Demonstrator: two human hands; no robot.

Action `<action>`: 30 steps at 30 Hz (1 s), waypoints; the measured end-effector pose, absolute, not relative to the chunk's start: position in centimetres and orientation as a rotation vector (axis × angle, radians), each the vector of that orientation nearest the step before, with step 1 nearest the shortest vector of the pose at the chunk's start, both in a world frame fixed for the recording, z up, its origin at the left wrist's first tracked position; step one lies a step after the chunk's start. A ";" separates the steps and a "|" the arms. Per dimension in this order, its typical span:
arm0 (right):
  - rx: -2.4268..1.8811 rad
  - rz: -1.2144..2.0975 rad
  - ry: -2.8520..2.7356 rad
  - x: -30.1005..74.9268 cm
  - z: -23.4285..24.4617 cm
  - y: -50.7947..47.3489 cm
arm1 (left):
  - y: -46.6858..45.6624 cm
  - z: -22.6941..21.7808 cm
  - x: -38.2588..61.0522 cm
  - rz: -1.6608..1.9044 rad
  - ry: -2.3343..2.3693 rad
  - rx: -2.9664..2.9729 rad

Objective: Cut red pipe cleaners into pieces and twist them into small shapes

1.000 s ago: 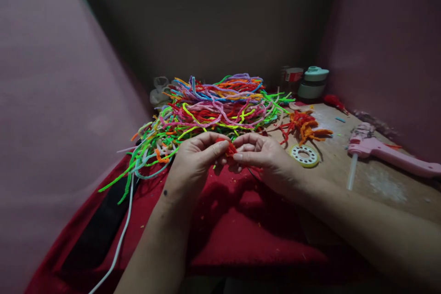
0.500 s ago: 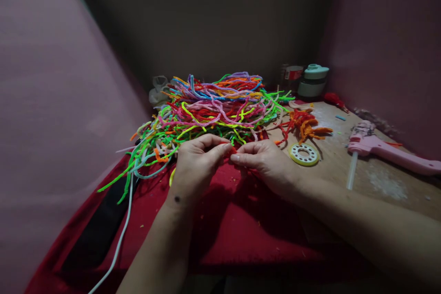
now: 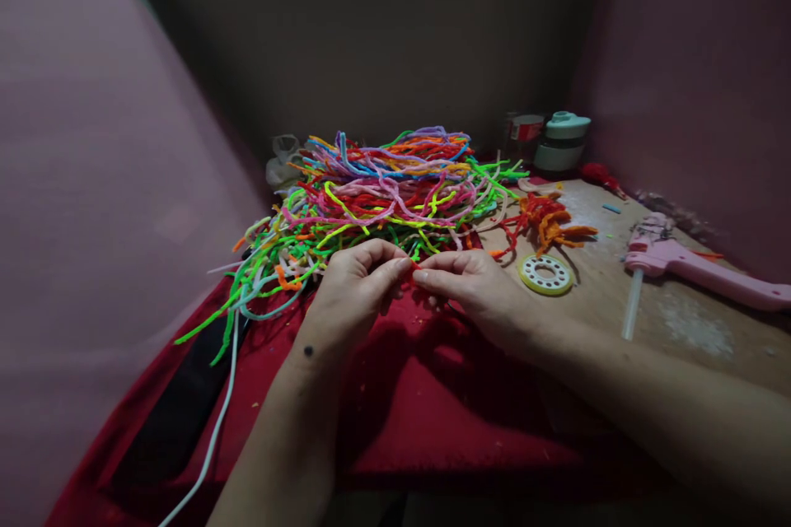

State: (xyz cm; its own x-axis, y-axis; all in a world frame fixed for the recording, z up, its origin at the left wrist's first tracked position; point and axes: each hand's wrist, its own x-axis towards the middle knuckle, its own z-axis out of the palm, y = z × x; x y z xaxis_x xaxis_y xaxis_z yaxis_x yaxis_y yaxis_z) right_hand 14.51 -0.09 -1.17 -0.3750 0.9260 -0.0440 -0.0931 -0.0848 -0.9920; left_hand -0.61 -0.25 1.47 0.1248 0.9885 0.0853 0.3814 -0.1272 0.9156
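a small red piece (image 3: 410,272), its shape mostly hidden, is pinched between the fingertips of the left hand (image 3: 358,284) and the right hand (image 3: 473,284); beyond the fingers, fuzzy multicoloured strands (image 3: 383,198) are heaped in a loose tangle.

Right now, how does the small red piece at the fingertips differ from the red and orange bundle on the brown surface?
The red piece is pinched between the left hand and the right hand; the bundle lies on the brown surface. The red piece is mostly hidden by fingers, showing only red; the bundle is in open view, showing red and orange. Both show red.
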 end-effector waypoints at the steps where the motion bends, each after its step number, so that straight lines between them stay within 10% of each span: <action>1: -0.959 1.594 -1.375 14.5 -1.1 -0.1 | -0.2 1.4 -0.6 0.984 1.360 1.694; 11: -1.116 1.450 -1.451 14.4 -2.1 0.8 | -0.1 -0.3 0.2 1.122 1.490 2.698; 21: -0.799 1.634 -1.117 14.7 -2.6 1.2 | -0.1 1.2 -0.2 0.931 1.402 1.748; 30: -0.842 1.635 -1.074 14.3 -2.8 1.2 | -0.2 0.4 0.2 0.873 1.451 2.053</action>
